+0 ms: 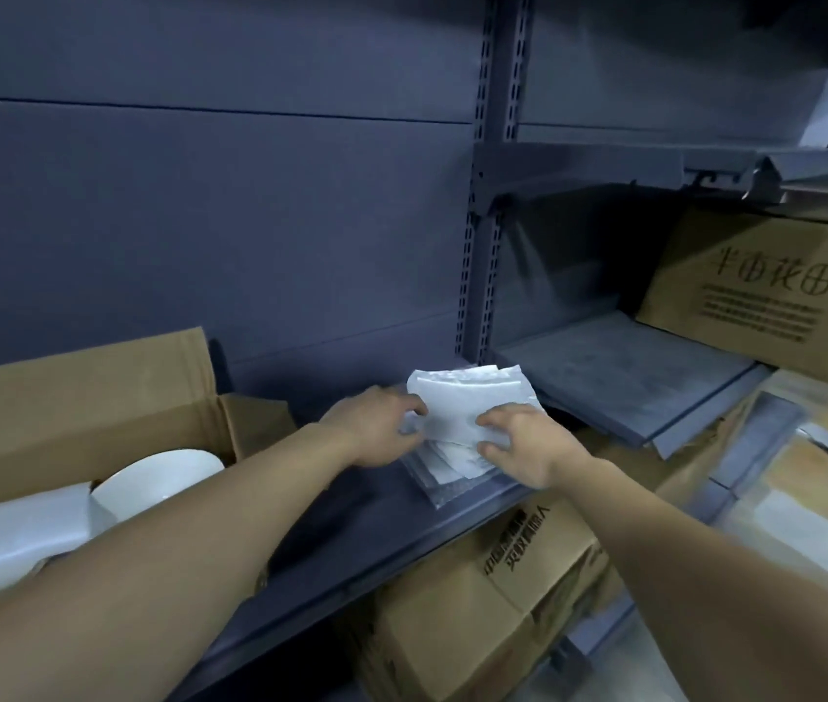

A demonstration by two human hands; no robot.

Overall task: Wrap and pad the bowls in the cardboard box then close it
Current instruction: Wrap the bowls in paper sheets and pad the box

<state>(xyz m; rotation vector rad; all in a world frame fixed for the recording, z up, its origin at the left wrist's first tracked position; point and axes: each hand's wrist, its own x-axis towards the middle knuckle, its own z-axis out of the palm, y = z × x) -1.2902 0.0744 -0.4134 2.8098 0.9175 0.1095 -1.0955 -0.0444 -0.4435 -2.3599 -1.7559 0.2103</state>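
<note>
An open cardboard box (72, 397) stands at the left on a dark shelf (351, 524). Inside it a white bowl (158, 478) shows, with white foam wrap (11, 529) lying in front of it. To the right of the box, a stack of white foam sheets (467, 397) rests on the shelf. My left hand (376, 428) grips the top sheet's left edge. My right hand (523, 443) pinches the sheet from the right, fingers curled on it. The sheet's far part is lifted and curled above the stack.
A grey upright post (483, 220) divides the shelving. A lower grey shelf board (630, 382) lies to the right, with a printed cardboard box (766, 291) on it. More cardboard boxes (503, 600) sit below the shelf edge.
</note>
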